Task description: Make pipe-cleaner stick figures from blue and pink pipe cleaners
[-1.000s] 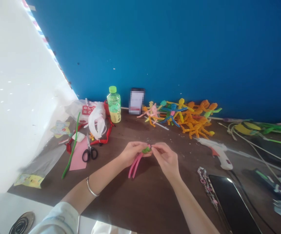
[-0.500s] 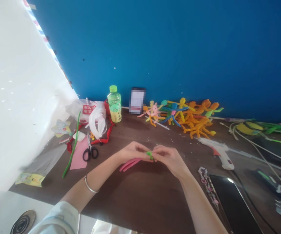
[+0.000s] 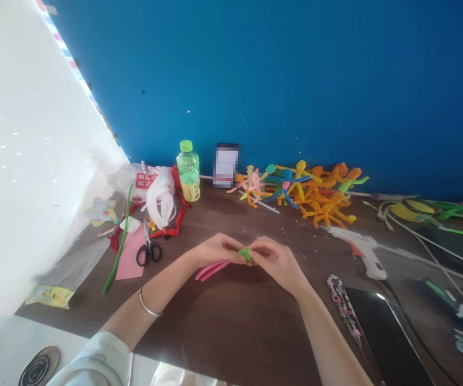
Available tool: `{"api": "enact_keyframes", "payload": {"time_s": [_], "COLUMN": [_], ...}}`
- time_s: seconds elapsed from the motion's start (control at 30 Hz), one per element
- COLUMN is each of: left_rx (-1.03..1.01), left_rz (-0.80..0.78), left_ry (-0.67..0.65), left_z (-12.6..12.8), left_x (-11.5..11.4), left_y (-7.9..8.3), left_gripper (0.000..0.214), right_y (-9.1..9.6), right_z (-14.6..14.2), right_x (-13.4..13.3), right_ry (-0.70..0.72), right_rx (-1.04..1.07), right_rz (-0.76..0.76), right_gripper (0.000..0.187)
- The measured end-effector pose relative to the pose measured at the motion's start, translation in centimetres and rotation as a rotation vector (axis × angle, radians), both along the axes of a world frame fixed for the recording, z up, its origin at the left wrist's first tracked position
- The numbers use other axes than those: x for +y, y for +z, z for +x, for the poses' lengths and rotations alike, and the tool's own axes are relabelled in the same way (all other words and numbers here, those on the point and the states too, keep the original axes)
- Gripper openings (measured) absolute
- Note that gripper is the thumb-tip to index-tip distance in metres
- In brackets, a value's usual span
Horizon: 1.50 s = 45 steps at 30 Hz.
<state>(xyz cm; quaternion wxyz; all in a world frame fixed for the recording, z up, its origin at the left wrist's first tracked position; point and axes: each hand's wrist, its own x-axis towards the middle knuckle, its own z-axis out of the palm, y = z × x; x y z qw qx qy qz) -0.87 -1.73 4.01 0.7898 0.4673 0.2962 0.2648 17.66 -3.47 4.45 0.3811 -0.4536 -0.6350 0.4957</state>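
Observation:
My left hand point(image 3: 215, 250) and my right hand point(image 3: 276, 261) meet over the middle of the dark wooden table point(image 3: 231, 327). Between their pinched fingertips sits a small green pipe-cleaner piece point(image 3: 245, 253). It is joined to pink pipe cleaners point(image 3: 211, 269) that trail out to the lower left under my left hand, lying nearly flat. Both hands are closed on this pink and green pipe-cleaner piece. A silver bracelet point(image 3: 146, 304) circles my left wrist.
Black scissors point(image 3: 148, 247) lie on pink paper point(image 3: 129, 260) beside a long green pipe cleaner point(image 3: 118, 247). A green-capped bottle point(image 3: 188, 172), a white plastic bag point(image 3: 159, 201) and a heap of pipe-cleaner figures point(image 3: 307, 194) line the blue wall. Right: glue gun point(image 3: 360, 251), phone point(image 3: 384, 335).
The pink strands swung from hanging down to lying almost flat toward the left. Both hands dropped slightly and closed in tighter on the green piece.

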Motion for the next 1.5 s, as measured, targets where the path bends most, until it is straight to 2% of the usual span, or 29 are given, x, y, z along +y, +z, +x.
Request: {"api": "enact_keyframes", "payload": {"time_s": [0.13,0.3,0.47,0.6,0.8,1.0,1.27,1.5], "left_rx": [-0.034,-0.018,-0.079,-0.154,-0.171,-0.148,-0.162,-0.165], "left_rz": [-0.013,-0.11,-0.126,-0.15,-0.05,0.074,0.059,0.023], "left_ry": [0.002,0.036,0.159,0.266,0.249,0.259,0.377,0.271], "left_z": [0.0,0.1,0.5,0.8,0.7,1.0,1.2,0.9], "left_x": [0.1,0.2,0.3,0.2,0.1,-0.2,-0.2,-0.1], "left_y": [-0.2,-0.8,-1.1,-1.1,-1.4,-1.2,-1.4,-2.0], "left_gripper": [0.037,0.041,0.036,0.033,0.034,0.045,0.036,0.038], "right_y": [-0.4,-0.7,-1.3,-1.5,-0.9,-0.7,-1.4,-1.4], "right_z": [0.0,-0.1,-0.2,-0.4,-0.3,0.2,0.2,-0.1], "right_x": [0.2,0.2,0.3,0.2,0.2,0.4,0.6,0.6], "right_ry": [-0.065,-0.094,-0.175,-0.197,-0.182,-0.141,-0.196,-0.223], "right_rx": [0.044,0.141,0.24,0.227,0.141,0.082,0.2,0.233], "right_rz": [0.04,-0.052,-0.097,-0.122,-0.096,-0.08,-0.143,-0.17], "right_gripper": [0.014,0.016,0.02,0.02,0.02,0.022,0.021,0.022]}}
